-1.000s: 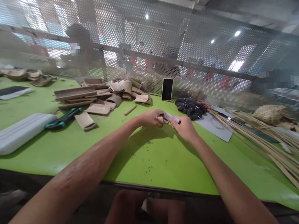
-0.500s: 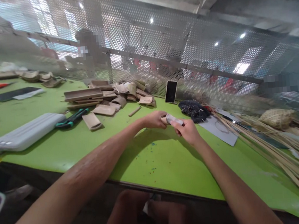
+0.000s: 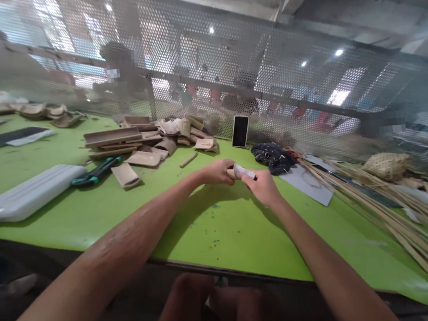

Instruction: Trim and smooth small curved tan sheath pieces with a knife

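Note:
Over the green table [image 3: 198, 242], my left hand [image 3: 218, 171] is closed round a small pale bamboo piece [image 3: 230, 173], whose end shows past the fingers. My right hand [image 3: 264, 187] pinches a folded whitish-grey strip [image 3: 243, 171] that looks like sandpaper. This strip lies against the bamboo end, and the two hands almost meet. Fingers cover most of the bamboo, so its full shape is hidden. Behind the hands lie a short bamboo stick [image 3: 188, 160] and a dark bundled cloth [image 3: 273, 158].
A heap of split bamboo pieces [image 3: 142, 159] lies at back left, near teal-and-black pruners [image 3: 97, 172] and a long white case [image 3: 33, 191]. A phone [image 3: 240, 131] leans upright before the perforated screen [image 3: 190, 57]. Long bamboo strips [image 3: 387, 215] and a woven piece [image 3: 387, 166] fill the right side.
The whole scene has shifted slightly left as the head view turned a little. My right hand and the whitish strip have tilted slightly against the bamboo; both hands keep their hold.

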A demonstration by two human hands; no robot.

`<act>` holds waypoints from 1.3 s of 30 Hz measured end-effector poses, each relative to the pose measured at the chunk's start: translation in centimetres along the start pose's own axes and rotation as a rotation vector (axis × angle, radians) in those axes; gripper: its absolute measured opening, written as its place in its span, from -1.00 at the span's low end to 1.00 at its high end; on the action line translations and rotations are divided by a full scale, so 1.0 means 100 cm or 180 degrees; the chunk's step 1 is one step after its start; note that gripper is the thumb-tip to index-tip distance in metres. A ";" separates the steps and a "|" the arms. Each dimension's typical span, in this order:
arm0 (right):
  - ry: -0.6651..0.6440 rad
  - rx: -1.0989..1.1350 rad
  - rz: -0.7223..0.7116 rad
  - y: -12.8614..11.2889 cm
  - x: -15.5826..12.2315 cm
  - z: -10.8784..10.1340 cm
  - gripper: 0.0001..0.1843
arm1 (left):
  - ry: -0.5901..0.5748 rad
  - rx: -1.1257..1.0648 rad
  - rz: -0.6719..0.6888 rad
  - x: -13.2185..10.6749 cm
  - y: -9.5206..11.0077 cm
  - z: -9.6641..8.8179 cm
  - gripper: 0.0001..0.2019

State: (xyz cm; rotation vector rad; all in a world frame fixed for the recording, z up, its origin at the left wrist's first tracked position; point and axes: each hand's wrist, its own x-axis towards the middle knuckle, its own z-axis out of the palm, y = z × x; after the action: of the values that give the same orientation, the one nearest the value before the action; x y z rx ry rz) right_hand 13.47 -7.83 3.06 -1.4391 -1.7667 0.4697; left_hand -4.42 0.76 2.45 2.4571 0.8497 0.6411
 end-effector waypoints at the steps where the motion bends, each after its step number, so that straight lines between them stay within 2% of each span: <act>1: -0.0144 0.0271 0.0147 -0.003 -0.001 0.001 -0.58 | 0.0018 -0.0007 -0.0025 0.000 0.000 0.000 -0.64; 4: -0.0408 0.1041 0.0414 -0.009 -0.004 0.003 -0.58 | 0.0066 -0.0094 -0.0006 -0.001 0.000 0.000 -0.64; 6: -0.0410 0.1091 0.0396 -0.010 -0.005 0.002 -0.56 | 0.0035 -0.0117 0.0011 0.000 0.001 -0.001 -0.64; 9: -0.0344 0.0341 0.0154 -0.004 -0.003 -0.002 -0.56 | -0.0083 -0.0008 0.0009 0.001 0.001 -0.002 -0.59; 12: -0.0174 -0.0462 -0.0287 0.007 0.002 -0.006 -0.65 | -0.0155 0.0095 0.0134 0.002 0.000 -0.002 -0.56; 15: 0.0073 -0.0662 -0.0732 0.017 0.007 -0.008 -0.69 | -0.0121 0.0100 0.0198 0.001 -0.003 -0.003 -0.60; 17: 0.0180 -0.0601 -0.0864 0.020 0.009 -0.008 -0.68 | -0.0141 0.0016 0.0196 0.001 -0.004 -0.004 -0.63; 20: 0.0041 -0.0427 -0.0588 0.017 0.008 -0.008 -0.72 | -0.0203 -0.0059 0.0194 0.000 -0.004 -0.004 -0.63; 24: -0.0605 0.0300 0.0191 0.007 0.003 -0.007 -0.58 | -0.0067 0.0093 0.0053 0.000 0.000 0.000 -0.61; 27: -0.0668 0.0909 0.0243 0.000 0.000 -0.006 -0.55 | 0.0040 0.0127 -0.0064 0.000 0.002 0.001 -0.64; 29: -0.0611 0.0986 0.0243 -0.002 -0.001 -0.006 -0.55 | 0.0037 0.0166 -0.0117 0.000 0.003 0.001 -0.64; 31: -0.0610 0.0703 0.0241 -0.002 0.000 -0.008 -0.56 | -0.0025 0.0266 -0.0120 0.001 0.004 0.001 -0.60; 34: -0.0529 -0.0120 0.0023 0.004 0.002 -0.013 -0.66 | -0.0137 0.0380 0.0052 0.001 0.004 0.000 -0.59; 37: -0.0196 -0.0599 -0.0421 0.010 0.006 -0.017 -0.80 | -0.0149 0.0317 0.0177 0.001 0.001 -0.001 -0.64; 39: 0.0006 -0.0659 -0.0623 0.012 0.007 -0.017 -0.80 | -0.0117 0.0219 0.0185 0.001 -0.002 -0.002 -0.66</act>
State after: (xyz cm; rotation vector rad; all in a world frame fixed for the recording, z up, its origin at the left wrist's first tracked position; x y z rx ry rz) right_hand 15.54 -7.15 3.52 -1.3848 -1.9774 0.1870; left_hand -4.55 1.04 2.48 2.5555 0.8014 0.5946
